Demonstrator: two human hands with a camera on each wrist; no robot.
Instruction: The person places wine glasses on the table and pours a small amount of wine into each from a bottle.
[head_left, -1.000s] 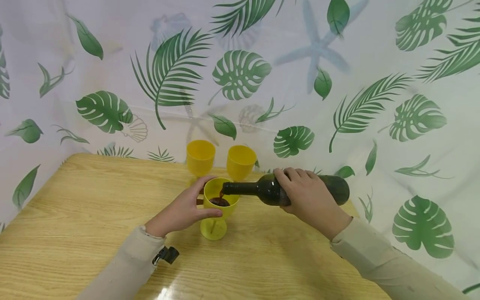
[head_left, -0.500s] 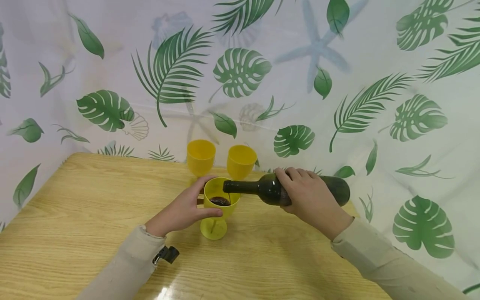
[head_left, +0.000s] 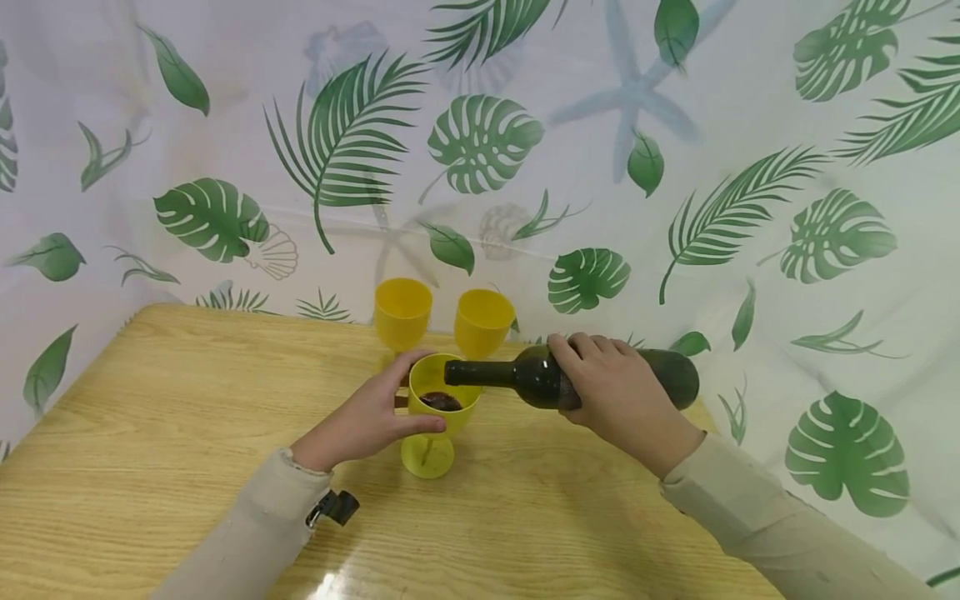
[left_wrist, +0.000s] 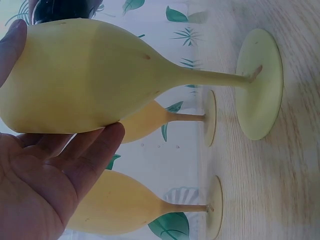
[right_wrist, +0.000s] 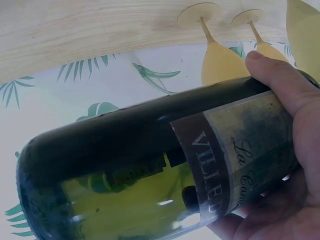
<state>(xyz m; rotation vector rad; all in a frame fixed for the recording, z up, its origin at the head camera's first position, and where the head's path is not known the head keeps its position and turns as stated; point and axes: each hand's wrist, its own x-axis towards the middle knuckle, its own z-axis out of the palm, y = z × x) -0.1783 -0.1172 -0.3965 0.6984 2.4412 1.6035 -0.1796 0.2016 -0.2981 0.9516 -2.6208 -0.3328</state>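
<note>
Your left hand curls its fingers around the bowl of the yellow plastic goblet, which stands on the desk with dark wine in it, and your right hand grips the dark green wine bottle at the shoulder, lying almost level with its mouth over the goblet's rim. The goblet looks light and easy to tip on its thin stem, so hold it at the bowl; the glass bottle is probably heavy, smooth and breakable, so grip it around the label. Two more yellow goblets stand just behind.

Your left hand cups thumb and fingers in a C-grip; your right hand wraps overhand, forearm extended, beige sleeves.
</note>
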